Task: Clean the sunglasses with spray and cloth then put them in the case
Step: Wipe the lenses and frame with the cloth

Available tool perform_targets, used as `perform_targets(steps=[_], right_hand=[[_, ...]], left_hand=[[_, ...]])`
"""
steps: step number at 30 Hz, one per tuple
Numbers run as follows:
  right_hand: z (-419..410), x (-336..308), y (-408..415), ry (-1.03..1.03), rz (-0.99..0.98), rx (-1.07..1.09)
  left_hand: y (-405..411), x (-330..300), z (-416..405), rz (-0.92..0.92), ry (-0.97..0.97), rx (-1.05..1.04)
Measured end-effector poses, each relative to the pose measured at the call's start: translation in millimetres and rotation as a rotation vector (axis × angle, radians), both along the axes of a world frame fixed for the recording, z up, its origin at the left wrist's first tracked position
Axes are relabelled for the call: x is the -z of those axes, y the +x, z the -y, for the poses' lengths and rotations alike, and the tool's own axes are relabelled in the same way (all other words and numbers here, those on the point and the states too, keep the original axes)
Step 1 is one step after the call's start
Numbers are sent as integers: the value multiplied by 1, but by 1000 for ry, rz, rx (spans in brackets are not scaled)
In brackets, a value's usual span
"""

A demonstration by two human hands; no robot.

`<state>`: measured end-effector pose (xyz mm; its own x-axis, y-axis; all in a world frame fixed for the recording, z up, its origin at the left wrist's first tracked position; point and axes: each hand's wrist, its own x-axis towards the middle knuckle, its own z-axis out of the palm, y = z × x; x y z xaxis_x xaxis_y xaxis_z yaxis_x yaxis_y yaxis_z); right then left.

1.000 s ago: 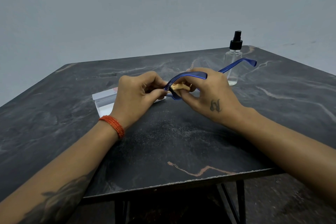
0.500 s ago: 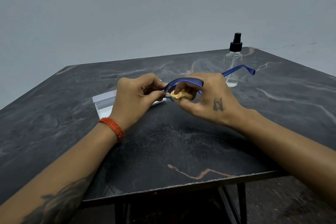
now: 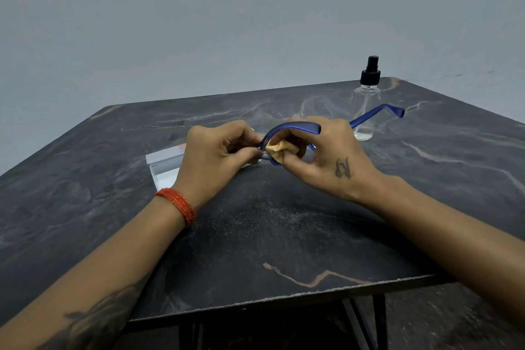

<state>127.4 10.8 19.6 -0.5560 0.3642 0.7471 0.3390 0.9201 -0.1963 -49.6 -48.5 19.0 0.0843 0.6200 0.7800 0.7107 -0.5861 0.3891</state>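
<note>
Sunglasses (image 3: 292, 129) with a blue frame are held above the dark marbled surface (image 3: 255, 236), the left hand (image 3: 216, 156) pinching one end of the frame while the right hand (image 3: 329, 156) curls its fingers (image 3: 292, 160) around a bunched tan cloth (image 3: 279, 149) against a lens. A white case (image 3: 164, 167) lies behind the left hand, and a clear spray bottle (image 3: 366, 105) stands upright near the far right edge

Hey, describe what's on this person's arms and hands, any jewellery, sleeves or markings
Both forearms are bare, with no sleeves in view. The left wrist carries a stack of thin orange-red bangles, and a dark tattoo runs along the left forearm near the frame's bottom edge. The right hand has a small dark tattoo on its back. No rings or watch are visible.
</note>
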Motion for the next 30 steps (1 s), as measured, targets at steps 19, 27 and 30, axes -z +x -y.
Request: perform_targets(steps=[19,27,30], right_hand=[[2,0,-2,148,-30,245],[7,1,-1,29,5,171],[5,2,-3,-19,-12,112]], left_hand=[[1,1,-1,-27,9,-25],[-2,3,-3,-36,4,-56],[-3,2,-2,0,13,-49]])
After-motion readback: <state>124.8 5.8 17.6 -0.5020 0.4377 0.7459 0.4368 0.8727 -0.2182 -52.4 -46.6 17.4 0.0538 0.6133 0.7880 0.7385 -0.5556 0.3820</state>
